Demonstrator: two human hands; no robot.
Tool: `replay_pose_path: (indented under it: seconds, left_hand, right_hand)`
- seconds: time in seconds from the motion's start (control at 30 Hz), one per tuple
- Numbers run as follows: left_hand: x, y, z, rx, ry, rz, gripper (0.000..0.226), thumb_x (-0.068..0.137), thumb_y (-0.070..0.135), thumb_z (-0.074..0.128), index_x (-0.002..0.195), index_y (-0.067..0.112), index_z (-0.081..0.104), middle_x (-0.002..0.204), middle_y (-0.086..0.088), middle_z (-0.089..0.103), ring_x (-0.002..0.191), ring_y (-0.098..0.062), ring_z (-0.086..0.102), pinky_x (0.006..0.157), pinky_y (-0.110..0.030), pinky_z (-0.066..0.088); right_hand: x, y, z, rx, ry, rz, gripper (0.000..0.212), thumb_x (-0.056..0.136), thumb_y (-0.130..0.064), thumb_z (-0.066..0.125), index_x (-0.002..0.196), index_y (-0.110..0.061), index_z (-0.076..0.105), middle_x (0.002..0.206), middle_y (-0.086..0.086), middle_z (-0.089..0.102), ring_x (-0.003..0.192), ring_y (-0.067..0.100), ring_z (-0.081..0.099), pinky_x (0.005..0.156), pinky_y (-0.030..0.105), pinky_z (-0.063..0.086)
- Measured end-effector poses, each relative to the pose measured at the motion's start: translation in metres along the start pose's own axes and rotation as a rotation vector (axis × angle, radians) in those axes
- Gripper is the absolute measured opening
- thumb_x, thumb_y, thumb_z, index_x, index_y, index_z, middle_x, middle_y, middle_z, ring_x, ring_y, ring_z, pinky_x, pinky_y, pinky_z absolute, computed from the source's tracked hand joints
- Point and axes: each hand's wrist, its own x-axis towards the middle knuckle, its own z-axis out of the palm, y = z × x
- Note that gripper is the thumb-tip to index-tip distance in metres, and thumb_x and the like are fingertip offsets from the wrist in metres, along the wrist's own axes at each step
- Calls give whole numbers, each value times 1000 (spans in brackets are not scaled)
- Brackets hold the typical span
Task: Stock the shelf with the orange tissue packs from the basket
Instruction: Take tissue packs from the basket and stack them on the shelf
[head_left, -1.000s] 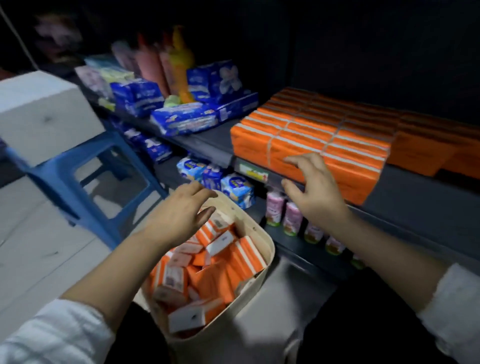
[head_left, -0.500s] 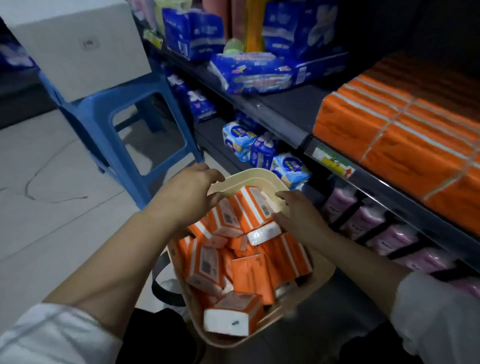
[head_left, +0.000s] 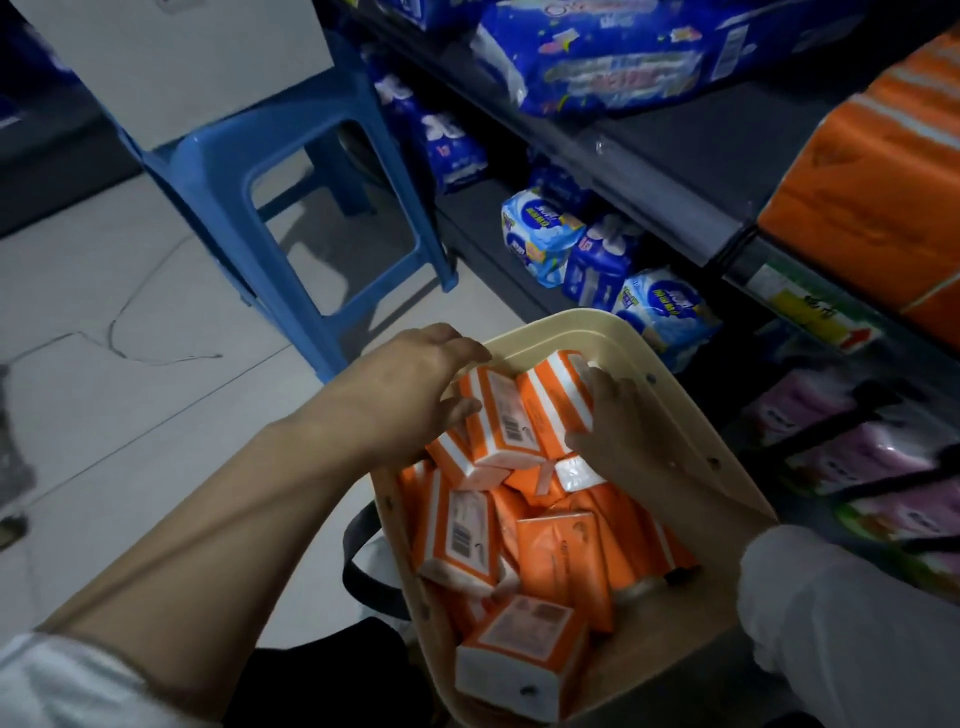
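Moved since half a second ago: right hand (head_left: 613, 423) is deeper in the cream plastic basket (head_left: 701, 457), meeting the left hand (head_left: 415, 384) over two packs. Left grip: fingers curled over a barcode-faced orange tissue pack (head_left: 501, 418), thumb beneath. Right grip: fingers and thumb clasping the adjoining orange-and-white pack (head_left: 558, 397). Both packs upright, touching, at the basket's far end. Loose orange tissue packs (head_left: 561, 551): heaped across the basket floor. Grey metal shelf (head_left: 675, 171): stacked orange bundles (head_left: 872, 176) at its right end, blue wrapped bundles (head_left: 623, 57) at its left. Blue plastic stool (head_left: 270, 171), bearing a white box (head_left: 197, 62), left of the shelf.
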Motion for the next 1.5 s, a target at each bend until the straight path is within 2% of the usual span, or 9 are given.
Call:
replay_pose_path:
  seconds: [0.17, 0.33, 0.6, 0.73, 0.87, 1.0, 1.13, 1.3, 1.5]
  left_hand:
    - [2, 1, 2, -13, 18, 6, 60, 88, 33, 60, 141, 31, 33, 141, 6, 39, 128, -12, 36, 101, -27, 34]
    - [2, 10, -4, -18, 182, 37, 88, 79, 33, 71, 148, 26, 17, 153, 0, 25, 139, -20, 22, 113, -38, 20]
    - [-8, 1, -21, 43, 285, -185, 58, 71, 40, 75, 120, 23, 50, 107, 0, 49, 95, -20, 52, 78, -42, 50]
    - [-15, -14, -26, 3, 370, -358, 61, 73, 35, 76, 124, 17, 48, 110, -5, 50, 97, -22, 51, 77, -33, 43]
    - [-19, -19, -23, -19, 359, -369, 59, 76, 36, 73, 124, 17, 45, 110, -3, 49, 95, -20, 48, 79, -33, 43]
    - [-21, -21, -19, -25, 314, -352, 58, 75, 39, 73, 122, 19, 44, 112, -3, 55, 99, -22, 53, 83, -36, 48]
    - [-22, -23, -13, 0, 262, -345, 57, 75, 41, 73, 120, 22, 44, 112, -3, 58, 97, -21, 56, 82, -38, 52]
    - [-18, -14, -12, -2, 239, -320, 59, 75, 42, 73, 122, 22, 43, 112, -2, 58, 97, -20, 57, 81, -34, 52]
    - [-10, -1, -10, -36, 255, -338, 45, 81, 34, 68, 114, 14, 45, 104, -10, 60, 89, -25, 55, 77, -40, 50]
  right_hand:
    - [5, -11, -48, 352, 128, 40, 47, 74, -20, 65, 119, -10, 53, 114, 13, 61, 105, 30, 57, 90, 36, 46]
    - [-12, -39, -111, 613, -144, -206, 26, 69, -17, 62, 92, -28, 59, 80, -9, 64, 74, 5, 61, 67, 22, 49]
    - [-20, -70, -109, 735, -241, -275, 78, 69, -42, 72, 138, -36, 35, 138, -8, 45, 120, 8, 51, 100, 39, 46]
    - [-19, -67, -64, 442, -205, -182, 93, 71, -46, 74, 146, -25, 22, 151, 3, 21, 137, 19, 27, 109, 36, 30]
    - [-32, -61, -15, 55, -177, -445, 96, 64, -55, 75, 144, -26, 29, 150, 11, 21, 138, 27, 22, 113, 37, 14]
    - [-35, -56, 11, -221, -22, -730, 60, 60, -46, 80, 114, -23, 64, 134, 15, 49, 115, 36, 51, 93, 47, 46]
    - [-38, -55, 14, -200, 33, -600, 49, 68, -58, 58, 89, -14, 63, 111, 14, 56, 91, 32, 57, 66, 38, 54]
    - [-22, -32, -5, 137, 63, -242, 33, 72, -7, 67, 101, -8, 52, 115, 15, 44, 99, 28, 52, 81, 28, 40]
    - [-22, -17, -43, 647, -6, 165, 40, 65, 0, 72, 90, -17, 46, 81, -8, 51, 86, 16, 54, 72, 24, 42]
